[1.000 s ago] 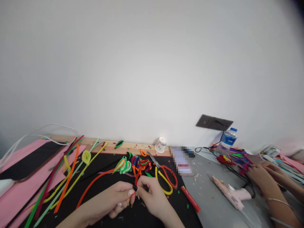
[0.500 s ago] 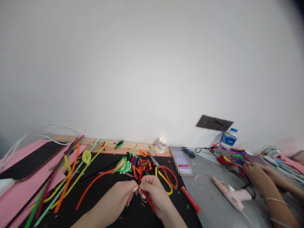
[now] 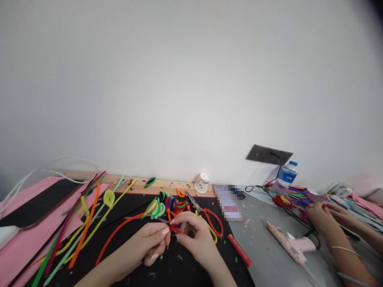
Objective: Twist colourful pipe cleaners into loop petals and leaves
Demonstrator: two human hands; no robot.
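Note:
My left hand (image 3: 153,242) pinches the end of a red pipe cleaner (image 3: 176,230) between thumb and forefinger, over the black mat (image 3: 176,271). My right hand (image 3: 196,235) curls around the same piece from the other side; its fingers partly hide the strip. Just beyond my hands lies a pile of bent pipe-cleaner loops, the green and white ones (image 3: 155,208) to the left. Scissors with red handles (image 3: 220,223) rest behind my right hand. A long orange-red pipe cleaner (image 3: 112,235) curves across the mat left of my left hand.
Long pipe cleaners (image 3: 92,223) lie across pink sheets (image 3: 18,255) at left. A paper cup (image 3: 202,183) stands by the wall. To the right are a red tube (image 3: 239,250), a phone (image 3: 229,205), a glue gun (image 3: 289,241), a water bottle (image 3: 286,175) and another person's hands (image 3: 321,215).
The red strip that hung below my right hand now lies between both hands. My right hand has risen and its fingers arch more; my left hand has shifted slightly left.

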